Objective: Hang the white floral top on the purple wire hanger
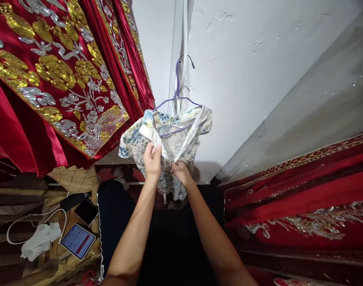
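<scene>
A floral blouse (pixel 134 137) in white, blue and yellow hangs on a purple wire hanger (pixel 177 81) in front of the pale wall. Its front hangs apart, showing the lighter inside of the fabric. My left hand (pixel 152 161) is closed on the white front edge on the left side. Lower and to the right, my right hand (pixel 180 171) pinches the other front edge close to where the two edges meet. Whether a button or fastening lies between the fingers is too small to make out.
Red cloth (pixel 59 79) with gold and silver embroidery hangs at upper left. At lower left, a lit phone (pixel 78 241), a dark phone (pixel 86 211), crumpled tissue (pixel 40 241) and a white cable lie on a wooden surface. More red embroidered fabric (pixel 312 198) hangs at right.
</scene>
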Tool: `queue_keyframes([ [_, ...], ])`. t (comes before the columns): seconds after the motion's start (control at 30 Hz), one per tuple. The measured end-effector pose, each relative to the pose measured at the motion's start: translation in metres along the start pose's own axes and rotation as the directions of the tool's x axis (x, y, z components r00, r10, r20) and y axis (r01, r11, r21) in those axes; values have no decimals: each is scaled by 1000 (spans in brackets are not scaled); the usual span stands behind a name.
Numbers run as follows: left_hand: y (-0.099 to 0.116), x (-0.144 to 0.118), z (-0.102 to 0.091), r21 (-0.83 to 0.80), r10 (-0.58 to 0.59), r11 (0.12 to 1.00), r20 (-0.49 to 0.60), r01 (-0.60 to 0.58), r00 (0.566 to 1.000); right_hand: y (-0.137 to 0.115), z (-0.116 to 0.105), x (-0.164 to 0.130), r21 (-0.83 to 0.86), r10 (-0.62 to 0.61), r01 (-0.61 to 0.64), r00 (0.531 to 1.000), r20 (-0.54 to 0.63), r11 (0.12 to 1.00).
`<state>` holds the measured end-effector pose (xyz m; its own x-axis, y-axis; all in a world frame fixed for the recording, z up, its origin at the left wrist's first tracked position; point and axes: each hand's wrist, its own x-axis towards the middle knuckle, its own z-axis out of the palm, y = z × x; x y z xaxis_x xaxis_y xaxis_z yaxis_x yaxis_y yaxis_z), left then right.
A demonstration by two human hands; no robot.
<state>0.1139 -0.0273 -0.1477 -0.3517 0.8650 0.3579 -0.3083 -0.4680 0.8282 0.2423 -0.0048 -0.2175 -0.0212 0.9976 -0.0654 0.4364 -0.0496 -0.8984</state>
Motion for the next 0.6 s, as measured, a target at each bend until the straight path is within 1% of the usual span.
queue_keyframes([
  [0.07,-9,-21,-14,28,-25,999,29,25,999,10,7,-28,97,20,-18,999,-28,995],
  [0.1,-16,-34,-20,58,-57,997,58,54,997,14,10,-42,142,30,-24,999,-35,990],
  [0.2,-40,-74,-34,215,-177,967,165,139,970,20,12,-81,302,37,-24,999,-36,953],
  [0.23,-47,-86,-36,276,-198,951,194,140,961,19,10,-90,349,30,-15,999,-37,937],
  [0.3,-57,-104,-36,372,-199,923,229,103,953,14,5,-102,400,2,19,999,-52,916],
  [0.33,-60,-109,-35,403,-183,912,247,71,951,11,1,-105,395,-17,37,998,-53,918],
  [0.4,-62,-111,-31,450,-147,893,277,7,950,5,-6,-107,357,-53,54,998,-13,932],
  [0.47,-61,-110,-30,502,-127,864,271,-27,954,0,-13,-108,339,-80,48,994,79,940],
  [0.53,-61,-109,-30,556,-125,831,228,-24,966,-6,-19,-108,362,-68,5,984,163,932],
  [0.6,-60,-111,-32,581,-127,814,208,-18,970,-16,-27,-105,423,-23,-56,983,180,905],
])
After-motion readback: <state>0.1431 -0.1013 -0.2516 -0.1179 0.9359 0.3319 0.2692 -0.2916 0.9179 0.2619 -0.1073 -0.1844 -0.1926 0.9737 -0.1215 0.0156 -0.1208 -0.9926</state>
